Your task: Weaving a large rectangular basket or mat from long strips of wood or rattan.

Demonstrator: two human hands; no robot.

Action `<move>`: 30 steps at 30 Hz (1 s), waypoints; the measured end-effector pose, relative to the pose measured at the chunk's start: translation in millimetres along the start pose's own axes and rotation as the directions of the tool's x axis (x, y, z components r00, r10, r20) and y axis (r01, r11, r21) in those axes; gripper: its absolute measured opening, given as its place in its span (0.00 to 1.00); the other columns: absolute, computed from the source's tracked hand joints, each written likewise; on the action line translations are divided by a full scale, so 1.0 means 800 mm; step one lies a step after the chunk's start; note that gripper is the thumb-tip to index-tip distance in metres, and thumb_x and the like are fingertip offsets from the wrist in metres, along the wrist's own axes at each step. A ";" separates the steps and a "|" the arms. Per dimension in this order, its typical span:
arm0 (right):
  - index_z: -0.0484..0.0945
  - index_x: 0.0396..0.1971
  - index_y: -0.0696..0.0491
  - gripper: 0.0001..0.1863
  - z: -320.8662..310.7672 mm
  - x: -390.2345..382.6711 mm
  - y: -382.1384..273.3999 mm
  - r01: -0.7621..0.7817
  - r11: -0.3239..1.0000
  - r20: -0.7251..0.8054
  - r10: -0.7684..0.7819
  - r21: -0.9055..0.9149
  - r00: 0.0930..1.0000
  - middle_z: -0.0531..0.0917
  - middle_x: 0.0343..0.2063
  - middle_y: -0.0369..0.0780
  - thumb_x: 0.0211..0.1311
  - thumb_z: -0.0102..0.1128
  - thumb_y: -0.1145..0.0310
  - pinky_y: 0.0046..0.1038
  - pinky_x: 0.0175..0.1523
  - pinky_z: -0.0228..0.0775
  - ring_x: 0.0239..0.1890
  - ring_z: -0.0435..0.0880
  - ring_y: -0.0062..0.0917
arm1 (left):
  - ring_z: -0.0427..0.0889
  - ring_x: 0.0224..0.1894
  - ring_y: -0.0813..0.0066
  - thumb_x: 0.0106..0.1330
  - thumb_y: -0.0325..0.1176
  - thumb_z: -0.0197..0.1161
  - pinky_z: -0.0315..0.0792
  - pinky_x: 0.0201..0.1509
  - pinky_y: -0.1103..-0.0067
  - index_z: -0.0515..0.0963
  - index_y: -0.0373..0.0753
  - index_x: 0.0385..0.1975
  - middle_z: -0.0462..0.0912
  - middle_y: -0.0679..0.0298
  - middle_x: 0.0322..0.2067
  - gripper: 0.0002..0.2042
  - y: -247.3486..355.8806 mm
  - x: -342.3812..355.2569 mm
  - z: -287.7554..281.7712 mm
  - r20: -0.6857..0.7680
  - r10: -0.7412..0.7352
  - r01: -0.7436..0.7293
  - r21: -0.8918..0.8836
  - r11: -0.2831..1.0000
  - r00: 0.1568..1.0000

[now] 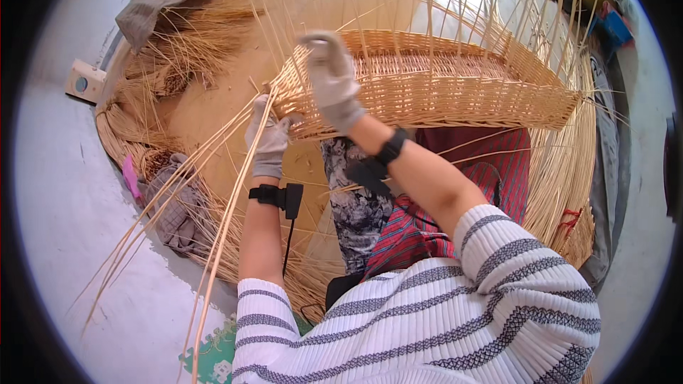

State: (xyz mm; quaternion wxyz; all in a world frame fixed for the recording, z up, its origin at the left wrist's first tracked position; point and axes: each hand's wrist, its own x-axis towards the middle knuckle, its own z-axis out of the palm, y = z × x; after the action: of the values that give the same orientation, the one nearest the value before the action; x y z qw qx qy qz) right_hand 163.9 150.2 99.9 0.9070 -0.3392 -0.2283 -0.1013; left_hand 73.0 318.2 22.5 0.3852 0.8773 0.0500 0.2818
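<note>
A long, unfinished wicker basket [441, 103] lies across my lap, its woven side facing me and tall bare stakes rising from it. My left hand [268, 139], in a pale work glove, is closed round the basket's left corner. Long wicker rods [226, 224] run from that corner down past my left forearm. Raised over the basket's left end is my gloved right hand [331, 82]. Its fingers look curled but are smeared by motion, and I cannot make out whether they hold anything.
Bundles of loose rods [188, 43] lie at the far left under a grey cloth [171, 0]. More long rods [548, 185] are stacked at the right. A crumpled checked cloth [178, 206] and a pink piece [131, 176] lie at the left. A blue box [613, 27] is at the far right.
</note>
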 end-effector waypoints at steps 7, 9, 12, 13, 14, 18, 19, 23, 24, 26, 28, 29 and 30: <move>0.82 0.46 0.53 0.11 -0.158 -0.025 -0.059 -0.455 0.877 -0.036 0.455 -0.152 0.890 0.87 0.36 0.35 0.79 0.56 0.61 0.28 0.42 0.84 0.34 0.85 0.20 | 0.87 0.36 0.53 0.66 0.34 0.71 0.81 0.41 0.67 0.78 0.44 0.49 0.86 0.58 0.35 0.14 0.048 -0.017 -0.005 -0.157 0.176 -0.116 0.334 0.936 0.972; 0.83 0.44 0.52 0.11 -0.171 -0.023 -0.071 -0.594 0.771 -0.174 0.567 -0.232 0.805 0.87 0.35 0.34 0.77 0.58 0.61 0.30 0.44 0.85 0.37 0.87 0.21 | 0.86 0.49 0.60 0.73 0.30 0.64 0.82 0.49 0.70 0.75 0.41 0.59 0.80 0.52 0.55 0.16 0.083 -0.024 0.001 -0.089 0.307 -0.257 0.362 0.896 0.947; 0.83 0.49 0.51 0.09 -0.157 -0.024 -0.087 -0.698 0.642 -0.227 0.663 -0.318 0.713 0.89 0.43 0.37 0.73 0.65 0.66 0.27 0.44 0.85 0.42 0.89 0.22 | 0.86 0.37 0.73 0.76 0.28 0.59 0.82 0.40 0.77 0.67 0.49 0.70 0.83 0.56 0.53 0.24 0.120 0.004 0.029 -0.005 0.125 -0.123 0.147 0.982 0.992; 0.83 0.49 0.51 0.09 -0.143 -0.016 -0.087 -0.676 0.658 -0.141 0.674 -0.332 0.725 0.89 0.43 0.37 0.73 0.65 0.66 0.27 0.44 0.85 0.42 0.89 0.22 | 0.80 0.27 0.78 0.77 0.29 0.57 0.79 0.31 0.79 0.65 0.52 0.73 0.84 0.59 0.49 0.26 0.125 0.019 0.036 0.161 -0.128 0.160 -0.206 0.965 0.979; 0.83 0.50 0.49 0.10 -0.124 -0.009 -0.084 -0.615 0.664 -0.221 0.583 -0.426 0.782 0.89 0.45 0.38 0.71 0.65 0.69 0.27 0.45 0.84 0.43 0.89 0.24 | 0.75 0.18 0.83 0.79 0.29 0.54 0.75 0.22 0.82 0.62 0.54 0.76 0.86 0.62 0.45 0.27 0.128 0.033 0.044 0.301 -0.400 0.490 -0.346 0.800 0.865; 0.79 0.58 0.46 0.22 -0.026 0.080 -0.040 0.371 0.347 0.382 -0.040 -0.861 0.923 0.88 0.45 0.44 0.66 0.60 0.80 0.27 0.48 0.81 0.46 0.89 0.34 | 0.68 0.15 0.84 0.79 0.30 0.56 0.67 0.20 0.79 0.70 0.50 0.71 0.81 0.66 0.30 0.21 0.122 0.050 0.060 0.243 -0.379 0.445 -0.347 0.825 0.893; 0.78 0.59 0.48 0.23 -0.020 0.098 -0.035 0.554 0.196 0.540 -0.124 -0.809 0.833 0.88 0.45 0.45 0.65 0.59 0.80 0.27 0.49 0.81 0.45 0.88 0.35 | 0.68 0.15 0.84 0.79 0.30 0.56 0.67 0.20 0.79 0.70 0.50 0.71 0.81 0.66 0.30 0.21 0.118 0.048 0.059 0.235 -0.325 0.395 -0.394 0.830 0.916; 0.73 0.62 0.55 0.22 -0.073 0.089 -0.047 0.063 0.857 0.219 0.060 -0.512 0.974 0.86 0.41 0.43 0.69 0.56 0.79 0.30 0.52 0.80 0.38 0.86 0.30 | 0.70 0.18 0.83 0.78 0.29 0.56 0.69 0.24 0.76 0.72 0.51 0.69 0.77 0.66 0.23 0.21 0.116 0.040 0.059 0.211 -0.377 0.432 -0.414 0.801 0.902; 0.74 0.60 0.56 0.19 -0.106 0.051 -0.064 -0.024 0.933 0.117 0.071 -0.360 0.991 0.86 0.41 0.43 0.71 0.56 0.78 0.31 0.52 0.80 0.38 0.85 0.29 | 0.74 0.21 0.79 0.76 0.29 0.57 0.72 0.26 0.74 0.71 0.54 0.70 0.80 0.64 0.29 0.23 0.120 0.037 0.058 0.118 -0.355 0.373 -0.226 0.900 0.928; 0.75 0.56 0.56 0.14 -0.160 0.012 -0.088 -0.282 0.890 -0.160 0.239 -0.358 0.958 0.85 0.40 0.43 0.73 0.56 0.75 0.33 0.52 0.80 0.39 0.85 0.28 | 0.86 0.33 0.66 0.72 0.31 0.64 0.81 0.36 0.69 0.63 0.63 0.75 0.83 0.56 0.53 0.33 0.136 0.032 0.068 -0.104 -0.169 0.197 0.406 0.893 0.980; 0.76 0.53 0.55 0.12 -0.183 0.013 -0.098 -0.166 0.741 -0.092 0.140 -0.651 0.986 0.84 0.41 0.44 0.74 0.56 0.73 0.34 0.53 0.79 0.42 0.85 0.29 | 0.85 0.38 0.62 0.70 0.32 0.65 0.81 0.40 0.67 0.62 0.63 0.75 0.81 0.56 0.55 0.35 0.157 0.026 0.089 -0.027 0.079 -0.062 0.395 0.917 0.996; 0.77 0.52 0.55 0.11 -0.180 0.020 -0.097 -0.082 0.531 -0.041 0.089 -0.844 0.995 0.85 0.42 0.45 0.74 0.57 0.72 0.34 0.53 0.79 0.44 0.85 0.31 | 0.85 0.43 0.59 0.68 0.32 0.67 0.81 0.45 0.64 0.62 0.63 0.75 0.79 0.55 0.57 0.36 0.167 0.015 0.097 0.063 0.312 -0.311 0.400 0.862 0.948; 0.77 0.54 0.54 0.12 -0.172 0.048 -0.096 0.096 0.371 0.146 0.110 -0.924 0.983 0.85 0.46 0.47 0.73 0.57 0.73 0.34 0.55 0.77 0.47 0.85 0.33 | 0.84 0.45 0.57 0.65 0.28 0.67 0.81 0.48 0.63 0.62 0.63 0.75 0.79 0.57 0.54 0.39 0.177 0.011 0.112 0.289 0.164 -0.263 0.348 0.900 0.943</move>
State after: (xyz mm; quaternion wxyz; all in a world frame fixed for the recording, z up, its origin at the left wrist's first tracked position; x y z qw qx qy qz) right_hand 218.9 0.7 70.2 0.5357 -0.7979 -0.2126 -0.1765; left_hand 110.0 164.3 77.4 0.1767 0.9641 -0.0429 0.1935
